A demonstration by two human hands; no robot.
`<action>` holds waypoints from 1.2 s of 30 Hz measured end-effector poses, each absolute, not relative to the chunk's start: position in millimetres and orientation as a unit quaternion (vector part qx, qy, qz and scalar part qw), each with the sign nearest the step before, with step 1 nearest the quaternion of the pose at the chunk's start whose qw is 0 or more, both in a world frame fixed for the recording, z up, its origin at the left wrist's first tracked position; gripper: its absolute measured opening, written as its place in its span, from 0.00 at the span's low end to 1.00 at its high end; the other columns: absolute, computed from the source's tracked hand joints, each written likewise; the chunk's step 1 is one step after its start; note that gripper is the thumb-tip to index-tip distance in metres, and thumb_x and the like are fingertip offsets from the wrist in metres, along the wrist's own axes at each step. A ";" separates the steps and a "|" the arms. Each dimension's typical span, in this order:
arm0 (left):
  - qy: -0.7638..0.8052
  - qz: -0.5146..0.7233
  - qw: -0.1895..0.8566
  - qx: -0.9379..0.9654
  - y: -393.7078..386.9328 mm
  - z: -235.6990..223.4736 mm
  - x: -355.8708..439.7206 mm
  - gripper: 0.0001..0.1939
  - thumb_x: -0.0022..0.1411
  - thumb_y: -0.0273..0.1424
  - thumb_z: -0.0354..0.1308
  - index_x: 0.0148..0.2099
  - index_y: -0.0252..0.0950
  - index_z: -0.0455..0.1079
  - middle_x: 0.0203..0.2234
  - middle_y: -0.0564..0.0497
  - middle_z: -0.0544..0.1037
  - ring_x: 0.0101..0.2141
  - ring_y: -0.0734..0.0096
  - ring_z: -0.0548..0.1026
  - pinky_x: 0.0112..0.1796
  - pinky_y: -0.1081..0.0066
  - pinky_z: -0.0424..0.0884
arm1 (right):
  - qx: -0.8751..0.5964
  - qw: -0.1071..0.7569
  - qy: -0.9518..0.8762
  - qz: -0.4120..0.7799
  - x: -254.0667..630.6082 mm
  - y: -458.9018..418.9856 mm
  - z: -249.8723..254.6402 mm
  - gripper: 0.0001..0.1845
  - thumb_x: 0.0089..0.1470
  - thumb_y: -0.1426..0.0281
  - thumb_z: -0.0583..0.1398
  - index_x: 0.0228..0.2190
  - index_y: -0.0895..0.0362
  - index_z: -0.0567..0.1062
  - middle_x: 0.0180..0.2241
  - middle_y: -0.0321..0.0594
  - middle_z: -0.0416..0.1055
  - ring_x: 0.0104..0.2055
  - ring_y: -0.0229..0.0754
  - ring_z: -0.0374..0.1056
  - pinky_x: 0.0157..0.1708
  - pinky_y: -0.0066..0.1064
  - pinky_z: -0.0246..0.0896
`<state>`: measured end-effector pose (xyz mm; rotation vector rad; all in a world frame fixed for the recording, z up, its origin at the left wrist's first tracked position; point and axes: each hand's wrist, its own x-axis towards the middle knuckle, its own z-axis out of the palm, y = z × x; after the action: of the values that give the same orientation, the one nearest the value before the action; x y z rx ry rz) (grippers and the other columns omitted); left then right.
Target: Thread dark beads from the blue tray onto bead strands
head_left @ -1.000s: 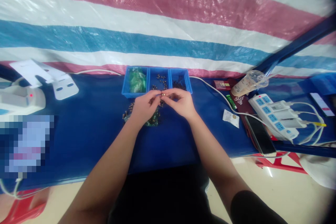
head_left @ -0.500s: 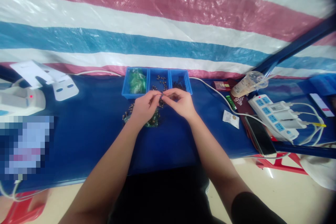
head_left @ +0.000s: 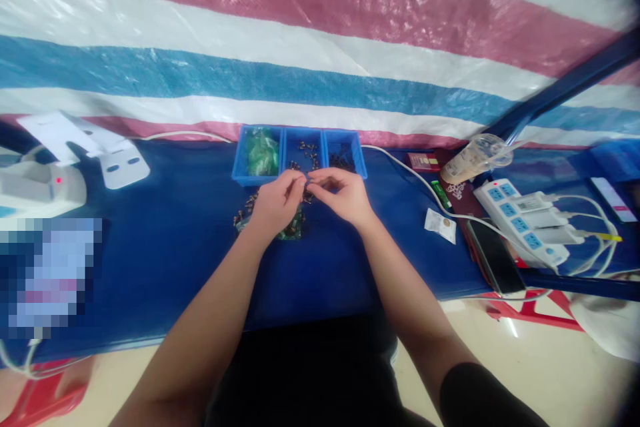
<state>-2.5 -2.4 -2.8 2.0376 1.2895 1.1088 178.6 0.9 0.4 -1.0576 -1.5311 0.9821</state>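
Just in front of the blue bins, my left hand and my right hand meet fingertip to fingertip. Both are closed in a pinch around something small and dark that the fingers mostly hide. Under and beside my left hand lies a pile of small brassy metal parts with a green plastic bag. Behind the hands stands a blue three-part bin. Its left section holds a green bag, the middle one small brassy parts, the right one small dark pieces.
To the right are a power strip with chargers, a black phone, a plastic cup, a white packet and a running cable. A white stand is at the left. A striped sheet hangs behind the table.
The view has shifted very slightly. Both hands stay together in the same place, with only a tiny movement of the fingertips.
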 end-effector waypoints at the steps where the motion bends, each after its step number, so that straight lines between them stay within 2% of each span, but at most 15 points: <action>1: 0.471 0.403 0.245 0.745 -2.6 -2.3 -2.5 0.11 0.73 0.36 0.50 0.41 0.37 0.71 0.25 0.55 0.76 0.25 0.76 0.73 0.31 0.74 0.67 | -0.437 0.495 -0.632 0.405 178.4 1.0 0.0 0.16 0.53 0.60 0.69 0.40 0.56 0.82 0.36 0.42 0.81 0.35 0.40 0.77 0.36 0.33 0.73; 6: 0.474 0.396 0.253 0.745 -3.6 -1.2 -2.6 0.12 0.74 0.36 0.50 0.38 0.37 0.69 0.25 0.55 0.76 0.25 0.76 0.73 0.31 0.74 0.66 | -0.439 0.494 -0.630 0.408 177.8 0.6 -0.9 0.15 0.53 0.61 0.69 0.40 0.56 0.82 0.37 0.42 0.81 0.35 0.40 0.77 0.36 0.34 0.73; 10: 0.485 0.387 0.224 0.751 -3.6 -0.5 -2.1 0.17 0.74 0.38 0.49 0.33 0.37 0.69 0.24 0.54 0.75 0.24 0.76 0.71 0.30 0.73 0.64 | -0.454 0.486 -0.615 0.423 178.3 -0.3 2.4 0.15 0.53 0.60 0.69 0.39 0.56 0.82 0.36 0.42 0.81 0.34 0.39 0.76 0.34 0.31 0.73; 15: 0.506 0.387 0.194 0.746 -2.7 0.6 -2.7 0.17 0.73 0.39 0.50 0.33 0.36 0.70 0.21 0.54 0.73 0.22 0.76 0.68 0.28 0.73 0.62 | -0.521 0.419 -0.542 0.510 181.3 3.2 6.1 0.20 0.50 0.55 0.70 0.35 0.59 0.81 0.25 0.38 0.77 0.22 0.36 0.72 0.18 0.25 0.66; 17: 0.508 0.389 0.188 0.745 -2.5 0.2 -3.1 0.17 0.73 0.39 0.51 0.33 0.36 0.71 0.21 0.55 0.73 0.22 0.76 0.67 0.27 0.72 0.62 | -0.537 0.411 -0.498 0.544 182.0 5.8 5.3 0.21 0.49 0.53 0.70 0.30 0.60 0.79 0.24 0.39 0.76 0.21 0.36 0.72 0.16 0.25 0.66; 21: 0.509 0.395 0.183 0.743 -2.6 -2.0 -2.8 0.16 0.72 0.39 0.52 0.34 0.36 0.72 0.21 0.54 0.73 0.22 0.75 0.68 0.28 0.72 0.63 | -0.541 0.427 -0.411 0.597 180.7 9.0 3.0 0.22 0.49 0.52 0.71 0.27 0.60 0.78 0.25 0.41 0.77 0.22 0.36 0.73 0.17 0.24 0.68; 23: 0.506 0.400 0.197 0.738 -2.5 -3.1 -2.0 0.11 0.70 0.38 0.55 0.43 0.37 0.74 0.24 0.55 0.76 0.23 0.76 0.70 0.29 0.73 0.65 | -0.530 0.441 -0.394 0.608 179.4 8.9 3.2 0.22 0.48 0.52 0.71 0.28 0.60 0.79 0.24 0.40 0.76 0.22 0.35 0.73 0.17 0.23 0.67; 25: 0.496 0.402 0.207 0.741 -2.0 -4.1 -1.4 0.15 0.68 0.37 0.58 0.54 0.38 0.73 0.28 0.55 0.78 0.25 0.76 0.71 0.31 0.74 0.67 | -0.512 0.452 -0.401 0.611 178.5 8.1 4.6 0.22 0.47 0.52 0.71 0.28 0.59 0.80 0.25 0.39 0.76 0.22 0.34 0.71 0.16 0.22 0.65; 26: 0.490 0.401 0.204 0.747 -1.6 -4.4 -1.2 0.16 0.68 0.37 0.59 0.56 0.39 0.72 0.29 0.55 0.79 0.26 0.76 0.72 0.32 0.74 0.67 | -0.502 0.453 -0.411 0.612 178.2 7.6 5.6 0.22 0.46 0.51 0.72 0.28 0.59 0.80 0.25 0.39 0.76 0.22 0.33 0.71 0.17 0.22 0.64; 31: 0.489 0.381 0.177 0.765 0.0 -5.5 -2.2 0.11 0.70 0.38 0.56 0.45 0.38 0.77 0.29 0.52 0.79 0.27 0.74 0.74 0.32 0.73 0.68 | -0.473 0.430 -0.447 0.625 178.3 5.4 8.7 0.23 0.44 0.51 0.72 0.27 0.59 0.80 0.25 0.38 0.77 0.24 0.33 0.70 0.20 0.23 0.64; 36: 0.490 0.378 0.202 0.759 -1.3 -5.2 -3.0 0.12 0.69 0.39 0.57 0.47 0.38 0.76 0.28 0.54 0.79 0.24 0.76 0.72 0.29 0.74 0.66 | -0.467 0.422 -0.460 0.627 178.9 5.2 9.7 0.23 0.46 0.50 0.71 0.27 0.58 0.79 0.25 0.38 0.76 0.25 0.34 0.70 0.22 0.24 0.64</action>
<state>-3.0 -1.3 -5.2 2.1192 1.3679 1.0543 178.9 5.2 9.7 -1.1689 -1.1514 1.5702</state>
